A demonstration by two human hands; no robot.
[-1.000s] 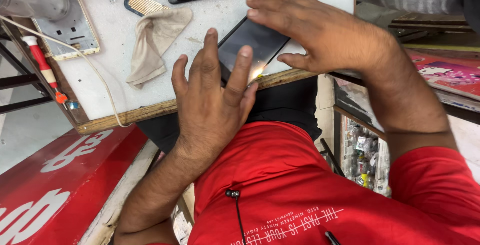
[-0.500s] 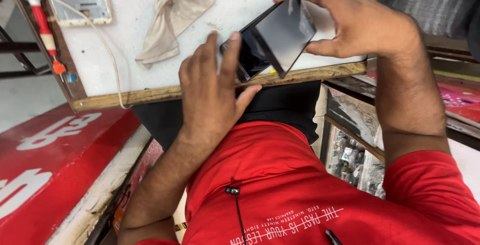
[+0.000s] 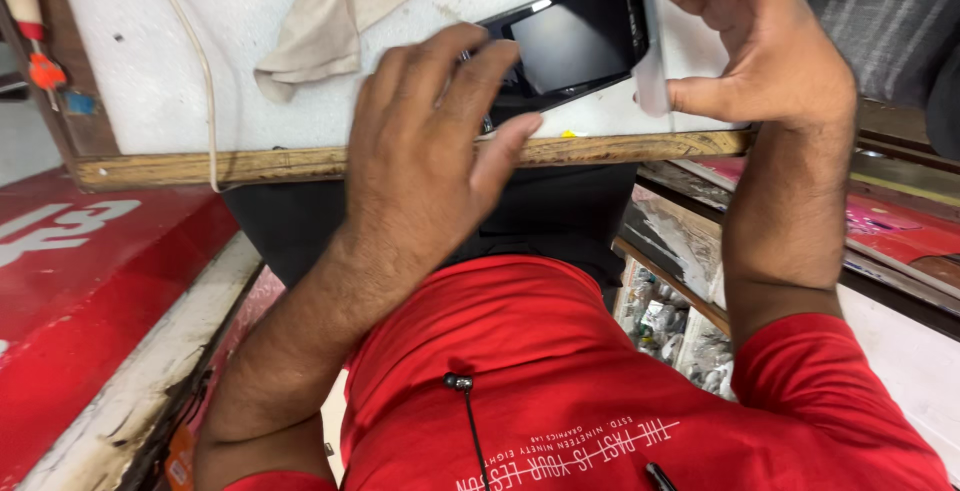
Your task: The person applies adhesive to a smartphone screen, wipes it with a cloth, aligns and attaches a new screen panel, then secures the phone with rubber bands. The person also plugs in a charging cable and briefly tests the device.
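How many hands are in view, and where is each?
2. The left hand lies over the near end of the dark phone at the worktable edge; the right hand grips the phone's far end, pinching a pale film.

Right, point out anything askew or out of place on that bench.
The crumpled beige cloth lies bunched on the white bench top. A white cable trails over the front edge. The dark phone is tilted between the left hand and right hand. No damage shows.

Phone's (image 3: pixel 570 46) near end behind left hand (image 3: pixel 430 141); right hand (image 3: pixel 760 41) fingertips off-frame.
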